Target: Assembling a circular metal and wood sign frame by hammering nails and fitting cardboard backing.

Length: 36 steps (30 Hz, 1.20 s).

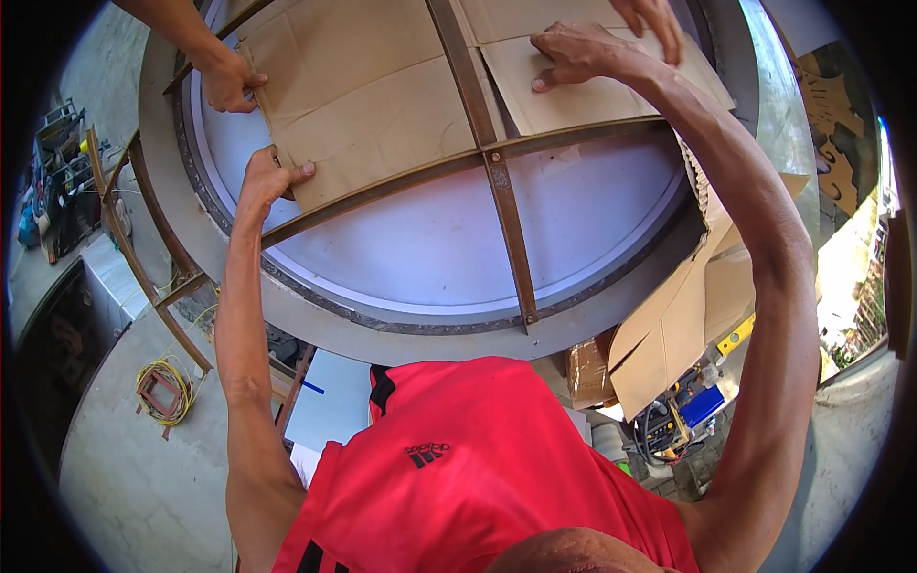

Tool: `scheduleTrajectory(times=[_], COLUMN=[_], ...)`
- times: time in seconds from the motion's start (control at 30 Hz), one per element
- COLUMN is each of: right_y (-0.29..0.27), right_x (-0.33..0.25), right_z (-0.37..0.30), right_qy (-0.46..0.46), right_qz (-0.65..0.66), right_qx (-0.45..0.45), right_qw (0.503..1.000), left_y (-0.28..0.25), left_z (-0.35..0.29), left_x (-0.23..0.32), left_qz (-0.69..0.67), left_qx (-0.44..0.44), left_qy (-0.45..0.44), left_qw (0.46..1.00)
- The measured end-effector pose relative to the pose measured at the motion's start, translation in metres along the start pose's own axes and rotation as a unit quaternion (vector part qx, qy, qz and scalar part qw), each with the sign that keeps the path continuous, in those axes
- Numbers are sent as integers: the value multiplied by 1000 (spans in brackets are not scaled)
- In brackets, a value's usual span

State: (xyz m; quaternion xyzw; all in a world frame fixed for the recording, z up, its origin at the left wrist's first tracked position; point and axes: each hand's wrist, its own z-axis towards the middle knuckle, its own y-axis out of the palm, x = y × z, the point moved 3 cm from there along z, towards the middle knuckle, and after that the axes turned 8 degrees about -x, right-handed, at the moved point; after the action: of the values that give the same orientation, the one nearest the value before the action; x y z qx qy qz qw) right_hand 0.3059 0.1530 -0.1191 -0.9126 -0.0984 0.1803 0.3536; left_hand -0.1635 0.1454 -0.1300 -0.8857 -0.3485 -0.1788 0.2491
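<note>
My left hand point(270, 183) grips the near left corner of a brown cardboard sheet point(368, 95), with its thumb over the top and the other fingers mostly hidden. Palm down, my right hand point(578, 53) rests on a second cardboard piece point(611, 95), its thumb apart from the fingers. Both pieces lie along the rusty metal crossbars point(497, 181) of a large round frame point(430, 329). Another person's hand point(229, 81) touches the sheet's left edge. A second hand point(651, 24), not mine, hovers blurred by my right wrist.
A pale, smooth surface point(411, 248) shows inside the ring. Torn cardboard point(669, 325) hangs at the near right, above a toolbox with a blue part point(702, 406). Curved metal bars point(124, 229) stand at the left. Yellow cable point(172, 392) lies coiled on the floor.
</note>
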Motion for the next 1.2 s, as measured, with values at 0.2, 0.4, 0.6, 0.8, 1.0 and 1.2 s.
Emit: scheduleTrajectory(times=[0.2, 0.4, 0.6, 0.8, 1.0, 1.2], right_y=[40, 43, 29, 28, 43, 47], right_x=[7, 13, 4, -7, -15, -11], right_z=[11, 6, -13, -9, -4, -16], right_qy=[69, 0, 49, 43, 54, 75], right_qz=[27, 51, 184, 64, 68, 126], right_qx=[25, 25, -129, 129, -1, -120], right_qw=[997, 998, 973, 989, 996, 982], left_y=[7, 5, -9, -64, -71, -56], left_z=[12, 10, -16, 2, 30, 18], left_x=[-1, -9, -35, -33, -3, -6], left_qz=[43, 3, 140, 291, 213, 224], left_qx=[7, -28, -134, 39, 226, 114], left_qy=[31, 43, -79, -56, -23, -70], left_qw=[999, 999, 978, 954, 950, 965])
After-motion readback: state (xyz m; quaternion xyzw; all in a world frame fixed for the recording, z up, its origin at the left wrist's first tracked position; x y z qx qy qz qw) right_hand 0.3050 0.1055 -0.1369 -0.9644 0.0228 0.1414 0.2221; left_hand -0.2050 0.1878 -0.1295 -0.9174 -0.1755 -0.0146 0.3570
